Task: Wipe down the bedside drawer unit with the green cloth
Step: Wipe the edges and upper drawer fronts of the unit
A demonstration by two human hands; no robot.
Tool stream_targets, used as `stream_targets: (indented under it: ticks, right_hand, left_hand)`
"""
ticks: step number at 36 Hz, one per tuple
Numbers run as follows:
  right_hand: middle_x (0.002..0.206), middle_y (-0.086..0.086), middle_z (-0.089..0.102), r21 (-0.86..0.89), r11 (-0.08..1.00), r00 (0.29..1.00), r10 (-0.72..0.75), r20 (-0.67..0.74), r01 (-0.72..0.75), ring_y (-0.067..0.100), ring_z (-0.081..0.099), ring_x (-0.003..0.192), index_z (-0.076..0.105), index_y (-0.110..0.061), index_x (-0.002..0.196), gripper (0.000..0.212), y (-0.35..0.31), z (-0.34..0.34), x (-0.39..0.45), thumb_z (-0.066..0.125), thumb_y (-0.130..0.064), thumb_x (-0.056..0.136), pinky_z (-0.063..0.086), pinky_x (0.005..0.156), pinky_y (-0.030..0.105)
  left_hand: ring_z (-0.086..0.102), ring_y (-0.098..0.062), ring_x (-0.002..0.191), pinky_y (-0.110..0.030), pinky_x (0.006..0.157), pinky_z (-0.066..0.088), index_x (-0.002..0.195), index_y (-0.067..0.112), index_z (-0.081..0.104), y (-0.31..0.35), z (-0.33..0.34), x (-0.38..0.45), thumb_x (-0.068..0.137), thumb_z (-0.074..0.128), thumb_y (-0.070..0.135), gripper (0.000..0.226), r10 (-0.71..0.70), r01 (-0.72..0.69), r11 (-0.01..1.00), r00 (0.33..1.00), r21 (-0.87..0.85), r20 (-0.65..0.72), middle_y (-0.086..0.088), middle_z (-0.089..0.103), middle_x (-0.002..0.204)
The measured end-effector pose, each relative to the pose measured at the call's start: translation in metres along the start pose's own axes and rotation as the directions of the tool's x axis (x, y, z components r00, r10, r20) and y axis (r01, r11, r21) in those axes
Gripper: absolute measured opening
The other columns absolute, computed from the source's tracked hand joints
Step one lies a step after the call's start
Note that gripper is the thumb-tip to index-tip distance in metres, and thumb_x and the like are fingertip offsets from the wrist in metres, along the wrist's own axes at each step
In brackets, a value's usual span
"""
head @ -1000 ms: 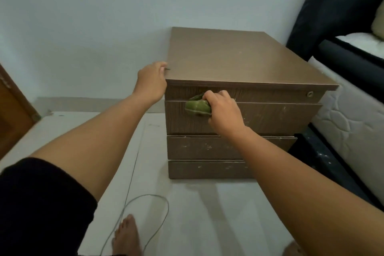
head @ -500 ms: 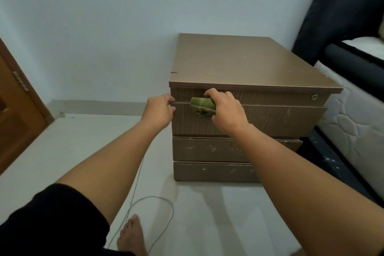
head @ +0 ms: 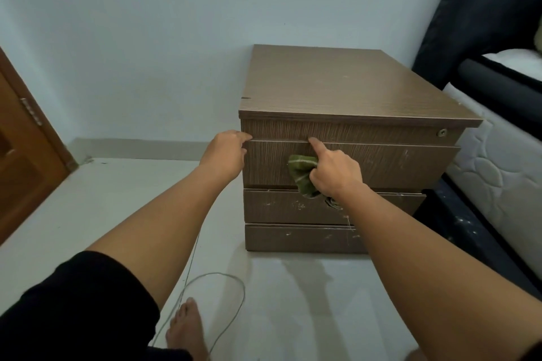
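While the right hand (head: 334, 174) is bunching the cloth (head: 302, 176) under its curled lower fingers, its forefinger is stretching up alone, and the tip is resting at the groove above the second drawer (head: 396, 167) of the unit (head: 337, 88). The cloth is hanging against that drawer's front, a fold trailing down over the edge of the third drawer (head: 281, 208). The left hand (head: 227, 154) is reaching to the unit's left front corner, fingertips touching the same groove; its fingers are lying fairly straight and gripping nothing, though whether they are hooking into the gap cannot be told.

To my eye, the step in hand is either cleaning this seam or pulling the drawer out by it. To do it well, the cloth should be going where the finger is going: a fold wrapped over the fingertip and drawn along the groove would lift dust that a bare finger only pushes about. The left hand is better bracing the corner, since the unit could slide on the smooth floor (head: 117, 202). The scuffed lower fronts are likely wanting firm, flat strokes afterwards. A wire (head: 218, 275) is looping on the floor near the bare foot (head: 186, 328), so any shuffle sideways is calling for care.
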State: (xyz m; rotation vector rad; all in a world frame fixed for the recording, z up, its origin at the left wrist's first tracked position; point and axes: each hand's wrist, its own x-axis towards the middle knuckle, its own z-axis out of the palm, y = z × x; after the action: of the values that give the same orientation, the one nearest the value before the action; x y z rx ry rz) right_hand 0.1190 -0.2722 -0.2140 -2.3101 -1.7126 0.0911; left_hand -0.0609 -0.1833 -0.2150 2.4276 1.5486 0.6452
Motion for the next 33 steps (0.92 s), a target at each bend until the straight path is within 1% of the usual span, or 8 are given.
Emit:
stream_targets:
  ticks: [11, 17, 21, 24, 27, 29, 31, 33]
  right_hand:
    - [0.117, 0.013, 0.061, -0.006, 1.0, 1.0, 0.008, -0.01, -0.008, 0.033, 0.058, 0.104, 0.025, -0.025, 0.146, 0.06, -0.005, -0.005, -0.015, 0.043, -0.018, 0.089, 0.047, 0.08, 0.037]
    - [0.124, 0.012, 0.057, 0.013, 1.0, 1.0, 0.001, 0.008, -0.001, 0.031, 0.055, 0.109, 0.029, -0.027, 0.144, 0.057, -0.004, -0.011, -0.032, 0.042, -0.018, 0.089, 0.047, 0.084, 0.039]
    - [0.123, 0.011, 0.059, 0.028, 1.0, 0.999, 0.009, 0.035, -0.01, 0.03, 0.056, 0.107, 0.041, -0.026, 0.139, 0.051, -0.007, -0.022, -0.038, 0.042, -0.017, 0.089, 0.048, 0.084, 0.038]
    - [0.116, 0.011, 0.065, 0.121, 0.992, 0.998, 0.038, 0.057, -0.045, 0.03, 0.059, 0.102, 0.056, -0.025, 0.127, 0.045, -0.011, -0.037, -0.034, 0.042, -0.013, 0.086, 0.053, 0.086, 0.039]
    - [0.106, 0.01, 0.066, 0.23, 0.973, 0.999, 0.034, 0.022, -0.038, 0.029, 0.061, 0.093, 0.059, -0.027, 0.123, 0.046, -0.019, -0.054, -0.029, 0.041, -0.009, 0.084, 0.054, 0.086, 0.042]
    - [0.1, 0.007, 0.065, 0.285, 0.959, 1.0, 0.004, -0.024, 0.003, 0.027, 0.06, 0.091, 0.059, -0.029, 0.122, 0.049, -0.027, -0.063, -0.025, 0.041, -0.006, 0.083, 0.054, 0.084, 0.042]
    - [0.094, 0.003, 0.062, 0.28, 0.958, 0.996, -0.049, -0.079, 0.069, 0.025, 0.058, 0.088, 0.059, -0.032, 0.119, 0.05, -0.038, -0.068, -0.02, 0.042, -0.004, 0.081, 0.052, 0.076, 0.037]
    - [0.093, 0.001, 0.059, 0.236, 0.962, 0.984, -0.102, -0.148, 0.135, 0.023, 0.055, 0.085, 0.058, -0.032, 0.118, 0.049, -0.05, -0.066, -0.015, 0.044, -0.003, 0.08, 0.046, 0.07, 0.033]
  left_hand:
    - [0.059, -0.028, 0.109, -0.033, 0.094, 0.047, 0.126, 0.014, 0.059, 0.003, 0.0, -0.013, 0.096, 0.049, 0.008, 0.033, -0.048, 0.048, 0.999, 0.999, -0.017, -0.012, -0.012, 0.06, 0.125]
    - [0.06, -0.026, 0.108, -0.031, 0.093, 0.047, 0.125, 0.015, 0.061, 0.005, -0.005, -0.027, 0.095, 0.051, 0.01, 0.031, -0.061, 0.061, 0.998, 0.998, -0.031, -0.015, -0.01, 0.061, 0.124]
    - [0.059, -0.026, 0.107, -0.031, 0.091, 0.047, 0.123, 0.015, 0.061, 0.005, -0.012, -0.034, 0.096, 0.05, 0.011, 0.03, -0.04, 0.04, 0.999, 0.999, -0.016, 0.014, -0.01, 0.062, 0.121]
    - [0.06, -0.025, 0.104, -0.032, 0.091, 0.048, 0.121, 0.014, 0.063, 0.006, -0.018, -0.037, 0.096, 0.05, 0.011, 0.029, -0.032, 0.033, 0.999, 0.999, -0.009, 0.039, -0.01, 0.064, 0.118]
    - [0.06, -0.025, 0.106, -0.031, 0.091, 0.048, 0.122, 0.013, 0.063, 0.008, -0.023, -0.038, 0.095, 0.051, 0.011, 0.029, -0.03, 0.031, 0.999, 0.998, -0.022, 0.057, -0.01, 0.064, 0.118]
    - [0.06, -0.025, 0.107, -0.03, 0.09, 0.047, 0.123, 0.012, 0.062, 0.009, -0.024, -0.039, 0.095, 0.052, 0.011, 0.03, -0.039, 0.042, 0.999, 0.997, -0.034, 0.067, -0.01, 0.064, 0.12]
    - [0.059, -0.025, 0.11, -0.029, 0.092, 0.046, 0.127, 0.011, 0.058, 0.01, -0.024, -0.039, 0.095, 0.053, 0.012, 0.033, -0.053, 0.058, 0.997, 0.996, -0.055, 0.076, -0.011, 0.062, 0.122]
    - [0.058, -0.025, 0.114, -0.03, 0.095, 0.045, 0.132, 0.011, 0.053, 0.01, -0.023, -0.039, 0.094, 0.055, 0.013, 0.038, -0.067, 0.073, 0.994, 0.995, -0.082, 0.077, -0.011, 0.06, 0.125]
